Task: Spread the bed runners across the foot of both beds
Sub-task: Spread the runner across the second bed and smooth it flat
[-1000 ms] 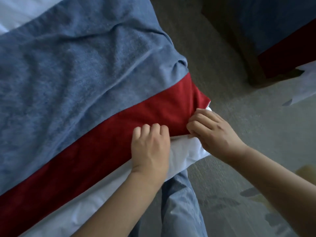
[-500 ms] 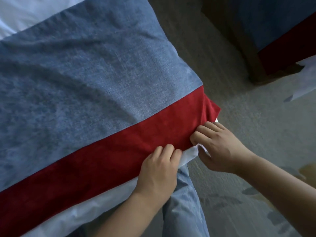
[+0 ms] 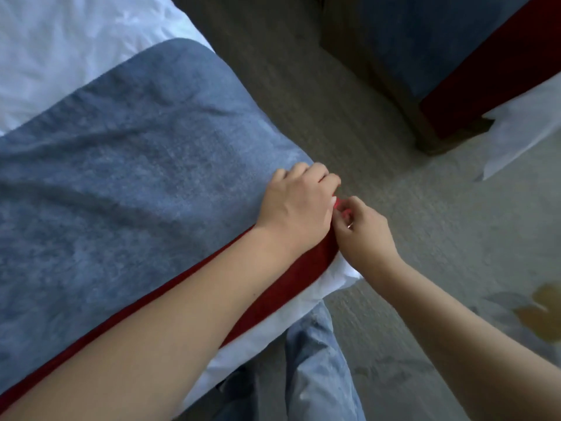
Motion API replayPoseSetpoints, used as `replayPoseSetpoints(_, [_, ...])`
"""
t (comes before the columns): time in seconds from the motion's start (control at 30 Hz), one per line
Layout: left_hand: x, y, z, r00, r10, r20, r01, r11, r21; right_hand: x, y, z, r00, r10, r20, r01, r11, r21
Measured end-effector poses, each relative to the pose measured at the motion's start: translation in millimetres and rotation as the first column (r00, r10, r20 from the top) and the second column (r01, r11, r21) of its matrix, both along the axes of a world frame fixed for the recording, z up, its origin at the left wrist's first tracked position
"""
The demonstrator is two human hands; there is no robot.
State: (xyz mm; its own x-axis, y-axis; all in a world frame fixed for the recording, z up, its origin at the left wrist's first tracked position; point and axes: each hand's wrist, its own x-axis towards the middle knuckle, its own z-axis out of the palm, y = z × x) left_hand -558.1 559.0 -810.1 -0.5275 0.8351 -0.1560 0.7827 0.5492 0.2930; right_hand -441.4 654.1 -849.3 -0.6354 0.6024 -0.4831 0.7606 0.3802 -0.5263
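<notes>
Runner's place: the runner (image 3: 136, 192) is laid across the foot of the near bed, over the white sheet (image 3: 60, 56), which shows beyond it and below it.
Red band: a red band (image 3: 282, 287) runs along the runner's foot-side edge and is partly hidden by the left forearm.
Left hand: the left hand (image 3: 299, 205) is set at the bed's corner, its fingers curled over the runner's end, which appears to be gripped.
Right hand: the right hand (image 3: 365, 235) is held just beside the left, and the corner of the red band is pinched between thumb and fingers.
Weight and feel: the cloth is judged thick and soft, with a napped face, light enough to be shifted by two hands, and likely to cling to the sheet rather than slide.
Stiffness: none is expected, since shallow wrinkles are seen across the blue part.
Where to hold: hems and corners are judged best, so that the cloth can be tensioned and creases drawn out.
Risk: the sheet may be dragged along if the pull is sharp.
Other bed: a second runner (image 3: 440, 41) is seen on the far bed, across the carpet (image 3: 334, 117), in dim light.
</notes>
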Motion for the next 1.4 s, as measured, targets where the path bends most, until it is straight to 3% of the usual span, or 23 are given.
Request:
replayPoseSetpoints(0.17, [-6.8, 36.6, -36.9, 0.997, -0.074, -0.036, 0.071, 0.994, -0.084, -21.0, 22.0, -29.8, 0.938, -0.291, 0.187, 0.332, 0.91, -0.249])
replayPoseSetpoints(0.3, [-10.2, 46.8, -58.6, 0.989, -0.107, -0.106, 0.095, 0.989, -0.111, -41.0, 35.2, -57.7, 0.773, -0.537, 0.339, 0.634, 0.621, -0.462])
replayPoseSetpoints(0.37, [-15.5, 51.1, -65.2, 0.989, -0.126, -0.081, 0.109, 0.977, -0.181, -43.9, 41.4, -71.9, 0.716, -0.609, 0.34, 0.691, 0.548, -0.472])
replayPoseSetpoints(0.4, [-18.7, 53.5, -66.2, 0.99, -0.125, -0.062, 0.109, 0.97, -0.218, -43.6, 42.9, -75.4, 0.734, -0.617, 0.285, 0.671, 0.592, -0.447])
replayPoseSetpoints(0.5, [-28.0, 60.8, -69.1, 0.993, -0.117, -0.001, 0.11, 0.939, -0.325, -38.1, 43.3, -69.3, 0.879, -0.472, -0.069, 0.447, 0.866, -0.224])
replayPoseSetpoints(0.57, [-33.3, 61.9, -72.0, 0.995, -0.099, 0.02, 0.099, 0.928, -0.359, -30.0, 41.1, -64.8, 0.906, -0.335, -0.258, 0.329, 0.942, -0.067])
replayPoseSetpoints(0.67, [-36.1, 60.4, -79.0, 0.996, -0.093, 0.0, 0.084, 0.902, -0.424, -7.4, 38.8, -71.7, 0.917, -0.324, -0.233, 0.34, 0.94, 0.032])
replayPoseSetpoints(0.77, [-32.0, 58.9, -85.2, 0.99, -0.142, -0.022, 0.113, 0.864, -0.49, 9.8, 35.4, -79.4, 0.956, -0.273, 0.109, 0.279, 0.959, -0.053])
replayPoseSetpoints(0.83, [-31.8, 60.7, -86.6, 0.986, -0.164, -0.025, 0.132, 0.868, -0.479, 11.0, 29.7, -81.2, 0.961, -0.222, 0.167, 0.24, 0.966, -0.097])
replayPoseSetpoints(0.93, [-36.5, 61.9, -83.4, 0.98, -0.196, -0.034, 0.169, 0.91, -0.378, -3.5, 28.1, -77.1, 0.971, -0.23, 0.066, 0.236, 0.967, -0.1])
replayPoseSetpoints(1.0, [-46.2, 57.4, -77.5, 0.973, -0.227, -0.048, 0.202, 0.931, -0.305, -22.1, 30.9, -69.5, 0.972, -0.231, 0.03, 0.233, 0.954, -0.188])
replayPoseSetpoints(1.17, [-120.6, 37.6, -49.2, 0.963, -0.248, -0.103, 0.221, 0.95, -0.219, -90.2, 25.9, -47.2, 0.99, -0.106, -0.088, 0.075, 0.949, -0.305])
replayPoseSetpoints(1.33, [-226.7, -10.4, -36.7, 0.989, -0.032, -0.144, 0.02, 0.996, -0.086, -170.0, 7.8, -33.1, 0.981, -0.041, -0.191, -0.021, 0.95, -0.313])
replayPoseSetpoints(1.4, [-244.6, -35.7, -45.5, 0.99, -0.022, -0.142, 0.014, 0.998, -0.055, -194.7, -11.4, -34.4, 0.965, 0.034, -0.26, -0.106, 0.958, -0.267])
